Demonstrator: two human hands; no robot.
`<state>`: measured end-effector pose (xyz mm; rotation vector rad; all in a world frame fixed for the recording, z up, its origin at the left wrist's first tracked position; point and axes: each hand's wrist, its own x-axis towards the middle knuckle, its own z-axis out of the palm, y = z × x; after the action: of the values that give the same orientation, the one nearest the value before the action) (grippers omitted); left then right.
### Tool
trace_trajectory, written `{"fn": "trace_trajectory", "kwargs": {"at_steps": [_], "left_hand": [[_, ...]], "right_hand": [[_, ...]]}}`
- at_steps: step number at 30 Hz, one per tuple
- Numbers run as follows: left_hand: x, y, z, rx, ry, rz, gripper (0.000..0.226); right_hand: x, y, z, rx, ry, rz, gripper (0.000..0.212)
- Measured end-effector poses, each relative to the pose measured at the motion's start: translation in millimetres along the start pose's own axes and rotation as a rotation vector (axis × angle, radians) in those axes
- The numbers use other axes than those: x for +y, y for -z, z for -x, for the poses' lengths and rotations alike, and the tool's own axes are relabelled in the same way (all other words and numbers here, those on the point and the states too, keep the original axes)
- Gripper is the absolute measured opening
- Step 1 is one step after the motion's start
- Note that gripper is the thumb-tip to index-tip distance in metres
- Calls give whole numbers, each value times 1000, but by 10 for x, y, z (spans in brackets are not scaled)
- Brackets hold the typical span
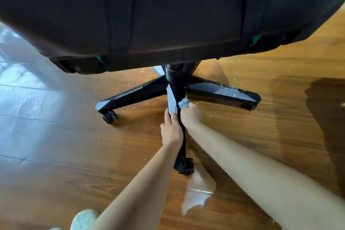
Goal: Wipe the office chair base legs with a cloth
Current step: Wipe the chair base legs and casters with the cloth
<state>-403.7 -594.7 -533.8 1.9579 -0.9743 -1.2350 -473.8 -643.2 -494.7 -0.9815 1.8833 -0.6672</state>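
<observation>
While our left hand [171, 129] grips the six-o'clock leg [172, 99], our right hand [191, 115] clutching the cloth [183, 102] could roll the chair.

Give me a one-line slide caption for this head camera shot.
Left hand steadies the near leg of a black office chair base while the right hand wipes it with a blue cloth.

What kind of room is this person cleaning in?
Probably a home office or a bedroom with a desk, though no desk shows. The clues: glossy wooden floor, a black office chair on a wheeled base, and a slippered foot.
</observation>
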Motion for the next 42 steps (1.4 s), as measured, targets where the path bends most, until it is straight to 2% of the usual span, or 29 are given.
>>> {"fn": "trace_trajectory", "kwargs": {"at_steps": [4, 9, 14, 17, 20, 23, 25, 27, 29, 32, 33, 35, 37, 39, 42], "left_hand": [[6, -21, -18, -33, 8, -50, 57], [-36, -22, 16, -2, -24, -77, 57], [-78, -84, 87, 34, -48, -94, 57], [-62, -74, 53, 50, -59, -94, 56], [-39, -53, 26, 54, -60, -101, 56], [-62, -32, 30, 30, -69, -114, 57], [-40, -13, 25, -8, -72, -100, 70], [-34, 3, 72, -30, -89, -107, 87], [-28, 11, 128, -22, -73, -143, 94], [-39, -40, 166, 3, -67, -277, 99], [14, -46, 149, 30, -72, -319, 95], [119, -48, 74, 89, -77, -368, 75], [164, -47, 12, 64, -35, -314, 58], [159, -36, -18, 23, 5, -266, 53], [120, -2, -40, -9, -15, -288, 55]], "right_hand": [[-337, 116, -423, -13, -72, -6, 34], [-465, 56, -372, 21, -111, 266, 35], [-473, 0, -302, 79, 12, 507, 40], [-550, -51, -274, 54, 57, 466, 39], [-540, -63, -210, 125, 91, 472, 35], [-322, -60, -171, 173, 192, 439, 47], [-139, -1, -185, 198, 297, 401, 50], [3, 103, -216, 146, 388, 416, 52], [56, 235, -250, 45, 366, 423, 51], [144, 412, -314, -190, 265, 639, 27], [170, 456, -283, -268, 234, 734, 21], [226, 527, -197, -363, 231, 822, 27], [214, 606, -135, -408, 264, 907, 32], [120, 664, -88, -447, 279, 987, 31], [-154, 736, -114, -489, 325, 1157, 18]]}}
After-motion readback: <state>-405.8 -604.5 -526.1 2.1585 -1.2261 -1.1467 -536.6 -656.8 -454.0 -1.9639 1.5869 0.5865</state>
